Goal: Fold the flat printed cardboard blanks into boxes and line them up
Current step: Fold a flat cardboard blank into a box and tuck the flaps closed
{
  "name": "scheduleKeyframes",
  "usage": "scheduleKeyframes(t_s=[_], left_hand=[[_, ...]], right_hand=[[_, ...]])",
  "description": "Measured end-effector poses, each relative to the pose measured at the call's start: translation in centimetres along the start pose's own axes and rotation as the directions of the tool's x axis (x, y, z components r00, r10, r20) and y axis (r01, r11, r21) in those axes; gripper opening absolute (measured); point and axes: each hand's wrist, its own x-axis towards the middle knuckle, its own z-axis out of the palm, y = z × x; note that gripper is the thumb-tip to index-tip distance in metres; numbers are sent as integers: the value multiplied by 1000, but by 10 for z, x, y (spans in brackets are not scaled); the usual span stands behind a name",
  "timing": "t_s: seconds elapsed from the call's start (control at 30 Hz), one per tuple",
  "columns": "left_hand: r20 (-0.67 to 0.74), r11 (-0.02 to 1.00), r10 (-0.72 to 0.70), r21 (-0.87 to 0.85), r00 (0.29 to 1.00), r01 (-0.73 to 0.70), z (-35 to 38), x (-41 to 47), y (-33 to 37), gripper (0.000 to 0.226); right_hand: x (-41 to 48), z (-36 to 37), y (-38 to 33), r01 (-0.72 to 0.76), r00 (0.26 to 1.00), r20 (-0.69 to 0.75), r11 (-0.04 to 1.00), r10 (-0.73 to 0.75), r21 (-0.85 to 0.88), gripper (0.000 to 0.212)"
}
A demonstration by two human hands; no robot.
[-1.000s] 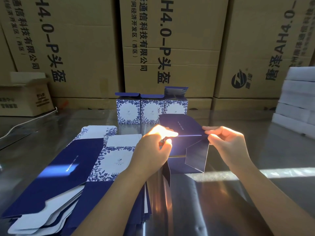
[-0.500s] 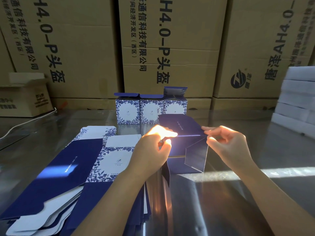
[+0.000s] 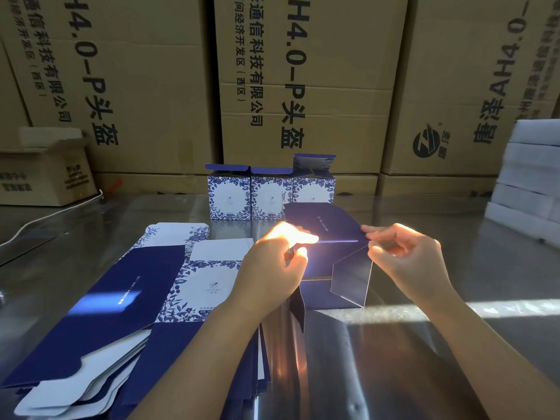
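Tall brown cartons (image 3: 303,86) walled the back of a glossy desk (image 3: 424,359) cut by a strip of hard sunlight. A half-folded blank (image 3: 327,225), dark blue, was held just above the desk between both hands, close in front of three finished boxes (image 3: 271,195) standing touching in a row. The left hand (image 3: 272,271) pinched its left edge, though glare washed out those fingers (image 3: 300,237), so the exact grip could not be told. The right hand (image 3: 409,262) pinched the upper right corner between thumb and forefinger, the other fingers curled under.

One flap (image 3: 351,277) hung loose below the right hand. It looked likely to bend off its score line if the panels were squared up without guiding it. The row behind was near enough that a push forward could knock it askew, and the third box's lid stood open. The flat blanks (image 3: 121,313) lay fanned on the left, touching the left forearm, and a drag of that arm could scatter them.
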Motion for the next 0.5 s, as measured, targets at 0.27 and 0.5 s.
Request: scheduleKeyframes(t_s=[0.27, 0.5], left_hand=[[5, 1000, -9, 10, 1000, 9, -2, -1, 3, 24], [19, 996, -56, 68, 998, 54, -1, 0, 2, 23]], right_hand=[[1, 0, 1, -19, 1000, -2, 1000, 19, 22, 31], [0, -2, 1, 19, 1000, 13, 999, -18, -44, 32]])
